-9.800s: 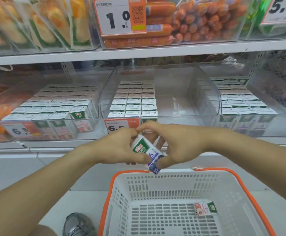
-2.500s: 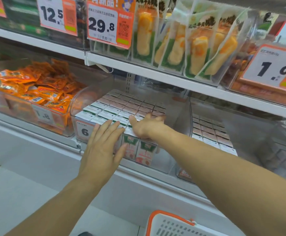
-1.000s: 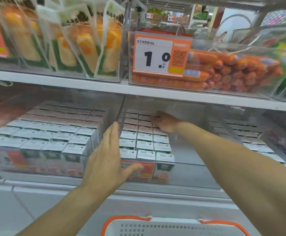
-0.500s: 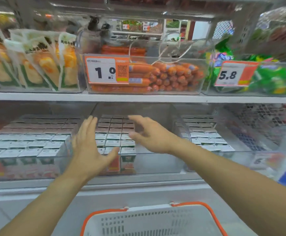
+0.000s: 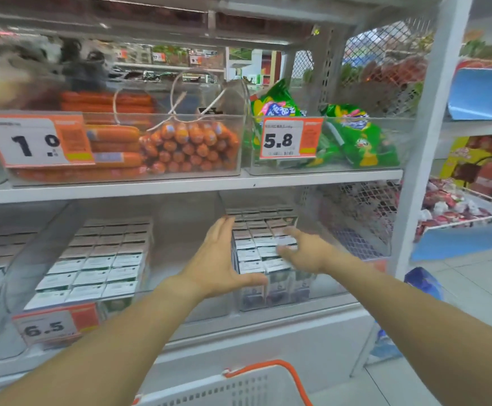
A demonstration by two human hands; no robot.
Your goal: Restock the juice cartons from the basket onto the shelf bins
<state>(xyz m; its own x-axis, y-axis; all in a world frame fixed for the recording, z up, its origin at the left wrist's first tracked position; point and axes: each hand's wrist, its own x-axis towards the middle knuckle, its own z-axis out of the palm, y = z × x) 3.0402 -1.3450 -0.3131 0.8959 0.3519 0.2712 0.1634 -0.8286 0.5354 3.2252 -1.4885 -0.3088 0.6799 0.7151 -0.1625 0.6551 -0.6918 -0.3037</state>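
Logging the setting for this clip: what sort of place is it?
Most likely a small grocery shop: shelf bins with price tags, packaged sausages, rows of juice cartons, and an orange-rimmed basket below.

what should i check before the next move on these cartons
1. Left hand free: ok, fingers straight, flat against the left side of the carton block.
2. Right hand free: ok, fingers spread over the carton tops, holding nothing.
3. Cartons upright and in rows: ok as far as the blur allows.
4. Room left in this bin: cannot tell, the hands and blur hide the gaps.
5. Basket within reach: ok, its rim is just below the arms.
6. Cartons left in the basket: cannot tell, only the rim shows.
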